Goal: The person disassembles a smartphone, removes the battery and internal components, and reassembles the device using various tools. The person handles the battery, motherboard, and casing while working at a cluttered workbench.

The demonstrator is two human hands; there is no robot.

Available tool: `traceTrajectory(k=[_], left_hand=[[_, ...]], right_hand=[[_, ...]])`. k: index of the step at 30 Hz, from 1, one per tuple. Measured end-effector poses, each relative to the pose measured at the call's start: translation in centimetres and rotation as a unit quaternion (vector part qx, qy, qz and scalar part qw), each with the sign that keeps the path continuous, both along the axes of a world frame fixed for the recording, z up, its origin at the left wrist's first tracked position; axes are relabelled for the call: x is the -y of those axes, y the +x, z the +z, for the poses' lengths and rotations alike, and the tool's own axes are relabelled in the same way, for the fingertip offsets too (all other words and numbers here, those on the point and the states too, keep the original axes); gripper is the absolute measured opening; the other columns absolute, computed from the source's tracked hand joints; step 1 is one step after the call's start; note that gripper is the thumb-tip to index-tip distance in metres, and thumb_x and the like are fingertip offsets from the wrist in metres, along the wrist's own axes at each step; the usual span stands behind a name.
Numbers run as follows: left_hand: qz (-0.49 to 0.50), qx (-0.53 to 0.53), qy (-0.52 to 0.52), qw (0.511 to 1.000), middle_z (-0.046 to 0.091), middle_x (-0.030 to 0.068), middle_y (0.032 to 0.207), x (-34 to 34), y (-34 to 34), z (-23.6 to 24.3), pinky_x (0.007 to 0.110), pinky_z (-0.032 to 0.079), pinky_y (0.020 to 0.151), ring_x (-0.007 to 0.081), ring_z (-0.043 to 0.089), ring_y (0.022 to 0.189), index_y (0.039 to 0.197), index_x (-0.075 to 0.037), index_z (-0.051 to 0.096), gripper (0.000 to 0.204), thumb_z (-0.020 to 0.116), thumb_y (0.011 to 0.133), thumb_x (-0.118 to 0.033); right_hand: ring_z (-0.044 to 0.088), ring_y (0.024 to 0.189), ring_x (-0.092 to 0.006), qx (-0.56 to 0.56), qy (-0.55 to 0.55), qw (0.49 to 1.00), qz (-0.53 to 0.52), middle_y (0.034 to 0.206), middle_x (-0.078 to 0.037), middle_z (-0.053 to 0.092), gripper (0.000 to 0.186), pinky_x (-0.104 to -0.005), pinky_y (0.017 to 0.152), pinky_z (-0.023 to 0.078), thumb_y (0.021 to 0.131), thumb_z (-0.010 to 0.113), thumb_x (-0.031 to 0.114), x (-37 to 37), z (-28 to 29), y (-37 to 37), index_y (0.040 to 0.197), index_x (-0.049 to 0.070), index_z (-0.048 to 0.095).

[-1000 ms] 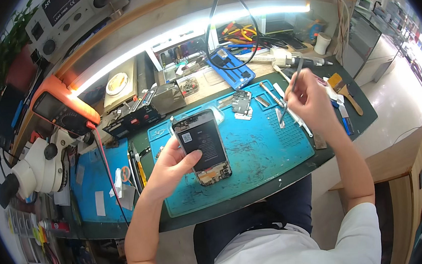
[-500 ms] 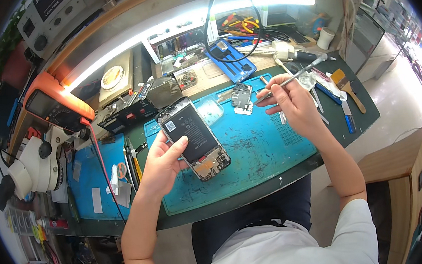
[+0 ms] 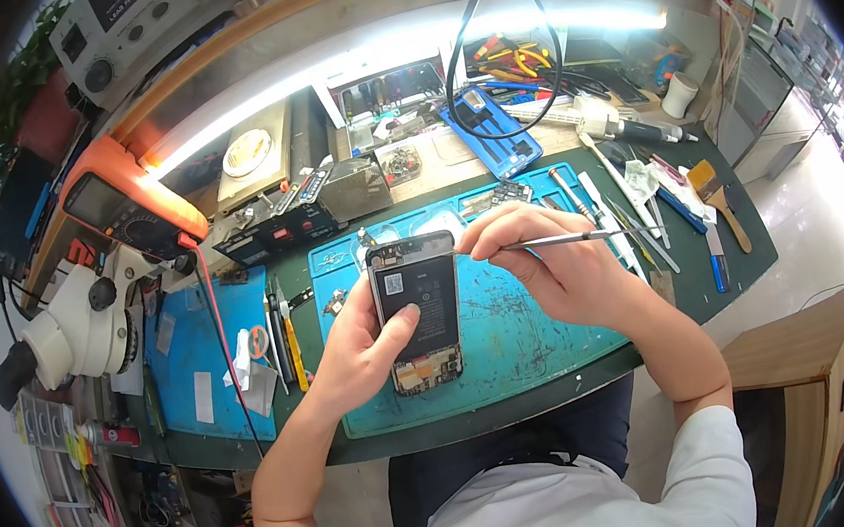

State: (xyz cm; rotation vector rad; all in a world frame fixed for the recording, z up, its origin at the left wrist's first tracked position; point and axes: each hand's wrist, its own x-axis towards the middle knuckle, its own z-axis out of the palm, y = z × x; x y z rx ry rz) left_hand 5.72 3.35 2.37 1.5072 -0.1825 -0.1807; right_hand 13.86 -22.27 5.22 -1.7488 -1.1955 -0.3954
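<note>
My left hand grips an opened smartphone upright over the blue repair mat, thumb on its black battery, with bare circuitry showing at the lower end. My right hand holds a thin grey metal tool lying sideways across the fingers, its fingertips reaching the phone's upper right edge. Small loose parts lie on the mat behind my right hand.
An orange multimeter and white microscope crowd the left. A blue holder, screwdrivers, a hot-air handpiece and brushes line the back and right. A cable loop hangs above.
My right hand has come down and left to the phone, the tool now nearly level. My left hand and the phone have shifted slightly, the phone standing straighter in view.
</note>
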Motion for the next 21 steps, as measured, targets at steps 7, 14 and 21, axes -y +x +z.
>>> traceTrajectory(k=[7,14,21], left_hand=[[0.015,0.014,0.035,0.999,0.064,0.0088,0.133,0.7,-0.5,0.2,0.032,0.053,0.103,0.0127,0.063,0.119,0.151,0.001,0.044,0.048,0.059,0.106,-0.005],[0.010,0.028,0.007,1.000,0.065,0.0073,0.129,1.3,-0.1,-1.8,0.030,0.052,0.102,0.0112,0.062,0.116,0.147,0.003,0.047,0.047,0.060,0.103,-0.001],[0.018,0.060,0.027,0.998,0.066,0.0074,0.128,1.2,0.1,-1.5,0.029,0.054,0.099,0.0112,0.064,0.114,0.147,0.004,0.048,0.047,0.061,0.102,0.000]], right_hand=[[0.074,0.101,-0.0308,-0.035,-0.040,0.999,-0.005,0.107,-0.012,0.074,0.013,-0.0375,0.086,0.059,0.097,0.067,-0.003,0.1,0.7,0.1,0.108,0.003,0.066],[0.074,0.088,-0.0318,-0.034,-0.047,0.998,-0.041,0.097,-0.012,0.075,0.008,-0.0375,0.076,0.058,0.096,0.068,0.001,-0.1,0.5,0.6,0.104,0.002,0.070],[0.072,0.078,-0.0312,0.070,0.003,0.996,-0.052,0.090,-0.009,0.071,0.009,-0.0393,0.066,0.058,0.094,0.071,0.005,-0.7,-0.3,0.3,0.100,0.004,0.065]])
